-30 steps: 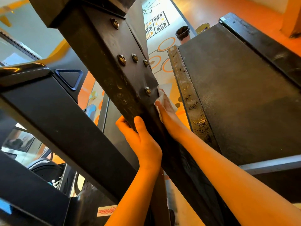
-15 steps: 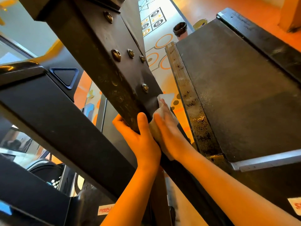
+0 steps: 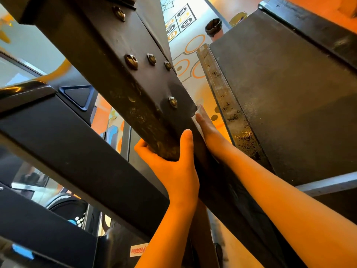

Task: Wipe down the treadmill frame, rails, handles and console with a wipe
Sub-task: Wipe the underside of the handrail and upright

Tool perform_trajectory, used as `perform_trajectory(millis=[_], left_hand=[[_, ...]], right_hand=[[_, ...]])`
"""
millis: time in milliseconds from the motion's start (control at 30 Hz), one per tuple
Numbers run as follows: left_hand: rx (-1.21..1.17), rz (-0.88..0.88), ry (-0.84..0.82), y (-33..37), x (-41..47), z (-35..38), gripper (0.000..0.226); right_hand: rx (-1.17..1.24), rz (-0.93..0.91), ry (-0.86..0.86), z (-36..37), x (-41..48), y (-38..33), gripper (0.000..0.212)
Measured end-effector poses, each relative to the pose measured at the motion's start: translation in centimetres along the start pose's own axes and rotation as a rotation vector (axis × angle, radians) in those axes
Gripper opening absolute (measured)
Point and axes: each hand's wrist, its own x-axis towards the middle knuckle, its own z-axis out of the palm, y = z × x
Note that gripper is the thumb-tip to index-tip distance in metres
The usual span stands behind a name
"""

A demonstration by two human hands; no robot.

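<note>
Left hand (image 3: 173, 165) grips the lower end of the bolted frame post (image 3: 123, 82), fingers curled under, thumb up. Just right, the white wipe (image 3: 197, 120) lies on the post's side face. Right hand (image 3: 207, 132) presses it flat, fingers straight. Treadmill belt (image 3: 289, 97) farther right.

Orange floor (image 3: 318, 1) with circle markings (image 3: 195, 44)
</note>
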Motion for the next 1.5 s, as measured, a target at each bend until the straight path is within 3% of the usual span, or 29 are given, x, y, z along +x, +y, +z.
perform_trajectory(millis=[100,200,267,367,400,500,667,933,1133,1267,1500], left_hand=[[-0.011,-0.012,0.0,-0.1,0.0,-0.1,0.053],[0.019,-0.004,0.007,-0.4,0.0,-0.2,0.058],[0.02,-0.015,0.003,-0.3,0.1,-0.2,0.061],[-0.009,-0.035,-0.019,-0.5,0.1,-0.3,0.063],[-0.02,-0.041,-0.03,-0.6,0.0,-0.4,0.066],[0.014,-0.014,-0.066,-1.3,-1.3,-1.2,0.069],[0.111,0.018,-0.087,-3.3,-4.3,-2.0,0.076],[0.181,0.076,-0.028,-4.3,-5.2,-0.8,0.083],[0.179,0.072,-0.009,-4.4,-5.2,-0.7,0.056],[0.162,0.074,-0.012,-4.3,-5.5,-0.6,0.051],[0.114,0.057,-0.026,-4.0,-5.7,-0.4,0.051]], right_hand=[[-0.019,0.034,0.002,0.0,-1.0,0.5,0.062],[-0.035,0.079,0.036,0.4,-3.2,1.0,0.056],[0.031,0.083,0.023,0.7,-4.9,1.2,0.06],[0.078,0.025,-0.025,1.0,-8.0,1.5,0.095],[0.101,0.025,-0.032,1.1,-8.9,1.7,0.098],[0.159,0.02,-0.083,1.1,-11.5,2.5,0.075],[0.19,0.019,-0.088,0.7,-15.1,4.3,0.059],[0.163,-0.021,-0.088,0.3,-12.5,5.0,0.065],[-0.033,-0.146,-0.028,-0.6,-5.2,5.3,0.075],[0.042,-0.057,-0.013,-1.2,-3.4,6.5,0.062],[0.07,0.08,0.039,-1.0,-4.2,7.1,0.076]])
